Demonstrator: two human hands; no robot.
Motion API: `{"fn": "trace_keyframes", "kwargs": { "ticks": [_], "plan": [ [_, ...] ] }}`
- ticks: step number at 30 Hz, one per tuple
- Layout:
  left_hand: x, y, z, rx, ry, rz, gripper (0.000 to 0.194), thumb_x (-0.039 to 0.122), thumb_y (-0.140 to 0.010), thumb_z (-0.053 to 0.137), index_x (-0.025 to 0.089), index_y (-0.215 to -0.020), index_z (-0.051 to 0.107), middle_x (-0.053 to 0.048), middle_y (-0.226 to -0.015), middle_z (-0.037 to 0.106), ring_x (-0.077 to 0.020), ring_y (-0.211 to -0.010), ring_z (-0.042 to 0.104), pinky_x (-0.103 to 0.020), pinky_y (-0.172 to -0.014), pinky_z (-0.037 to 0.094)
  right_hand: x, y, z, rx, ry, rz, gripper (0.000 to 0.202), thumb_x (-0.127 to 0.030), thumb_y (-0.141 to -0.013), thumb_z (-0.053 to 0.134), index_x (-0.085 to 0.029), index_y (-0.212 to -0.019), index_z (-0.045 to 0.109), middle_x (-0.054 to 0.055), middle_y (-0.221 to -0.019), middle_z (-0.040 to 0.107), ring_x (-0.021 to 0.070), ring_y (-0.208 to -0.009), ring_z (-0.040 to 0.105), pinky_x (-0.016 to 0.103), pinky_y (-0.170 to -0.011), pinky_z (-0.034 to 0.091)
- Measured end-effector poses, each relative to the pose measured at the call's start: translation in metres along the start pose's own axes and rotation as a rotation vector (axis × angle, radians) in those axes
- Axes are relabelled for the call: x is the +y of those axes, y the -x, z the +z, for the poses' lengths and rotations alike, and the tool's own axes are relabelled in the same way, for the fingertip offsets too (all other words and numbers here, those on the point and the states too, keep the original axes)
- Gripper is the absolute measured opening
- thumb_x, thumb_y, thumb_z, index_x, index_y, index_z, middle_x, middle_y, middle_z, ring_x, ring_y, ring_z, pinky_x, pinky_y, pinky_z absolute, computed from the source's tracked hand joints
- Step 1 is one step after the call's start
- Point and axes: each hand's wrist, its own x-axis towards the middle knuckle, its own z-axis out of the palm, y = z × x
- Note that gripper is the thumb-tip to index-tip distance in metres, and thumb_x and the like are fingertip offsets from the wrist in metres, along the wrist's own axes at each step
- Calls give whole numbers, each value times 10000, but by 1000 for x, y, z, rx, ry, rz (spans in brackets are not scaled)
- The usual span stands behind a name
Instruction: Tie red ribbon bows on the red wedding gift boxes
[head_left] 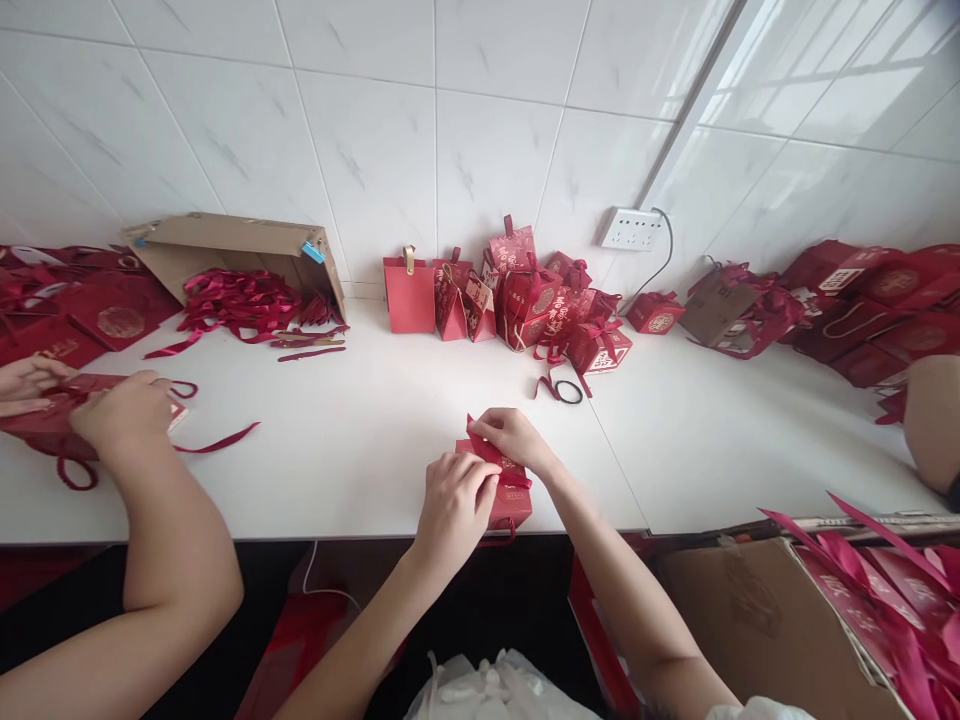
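Note:
A small red gift box (510,512) with gold print lies at the table's front edge, in front of me. Dark red ribbon (516,481) crosses its top. My left hand (459,492) is closed in a pinch on the ribbon at the box's left side. Above and to the right, my right hand (511,437) pinches another part of the ribbon near the box's far edge; a pointed ribbon end sticks up beside its fingertips. A red cord loop hangs at the near side of the box. The fingers partly cover the ribbon's crossing.
Finished red boxes (525,300) and a black ring (568,392) stand or lie ahead. A tipped carton (240,235) holds ribbons at left. A co-worker's hands (124,410) handle a red box there. An open carton (750,610) of red boxes is at lower right; another person's arm (934,420) shows.

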Motion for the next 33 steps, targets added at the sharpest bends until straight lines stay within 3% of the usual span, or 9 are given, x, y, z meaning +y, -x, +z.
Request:
{"fn": "trace_keyframes", "kwargs": {
  "ticks": [3,6,10,13,17,23,27,33],
  "plan": [
    [0,-2,-3,-21,53,-29,132,153,-858,481,199,-922,587,-14,-786,621,-173,-766,544,-341,-752,435,1,19,-10,229,-35,-56,295,-473,-825,476,-196,-814,577,54,-893,632,172,-830,563,289,-735,422],
    [-2,-6,-8,-56,176,-83,192,181,-849,509,210,-1036,544,-3,-791,613,-164,-784,565,-355,-809,443,3,51,-20,359,-25,-4,404,-575,-847,385,-206,-732,501,26,-707,570,164,-697,528,285,-655,404],
    [-11,-7,-18,-44,348,-186,323,267,-821,551,229,-1133,476,-26,-930,585,-157,-869,568,-320,-824,463,7,87,-20,187,24,127,524,-672,-823,316,-208,-589,375,-18,-545,413,125,-538,380,268,-530,306],
    [-20,-3,-25,5,375,-307,319,333,-778,582,209,-1055,484,-33,-925,565,-160,-850,551,-304,-788,469,10,97,-14,140,15,131,521,-670,-815,343,-204,-582,339,-34,-552,340,111,-538,306,258,-517,264],
    [-24,2,-31,-120,370,-417,219,412,-770,564,203,-795,504,-1,-739,530,-153,-721,512,-274,-675,449,13,94,-9,142,-9,107,484,-604,-826,412,-199,-580,311,-41,-572,297,104,-558,270,249,-520,247],
    [-22,1,-27,-261,585,-557,353,453,-848,439,199,-615,363,46,-562,326,-97,-512,320,-227,-495,301,14,88,-7,122,-151,71,447,-547,-832,445,-203,-576,320,-39,-571,296,104,-551,260,254,-510,227],
    [-26,0,-21,-246,733,-593,393,442,-837,446,200,-585,266,46,-573,230,-95,-521,256,-227,-491,264,16,86,-5,86,-322,79,444,-557,-796,492,-206,-573,336,-46,-550,296,98,-527,245,253,-491,202],
    [-28,1,-14,-214,789,-585,381,410,-834,443,199,-583,249,46,-583,210,-98,-538,229,-230,-506,248,28,82,2,85,-605,94,438,-517,-752,567,-201,-561,331,-54,-549,285,85,-515,217,246,-500,188]
  ]
}}
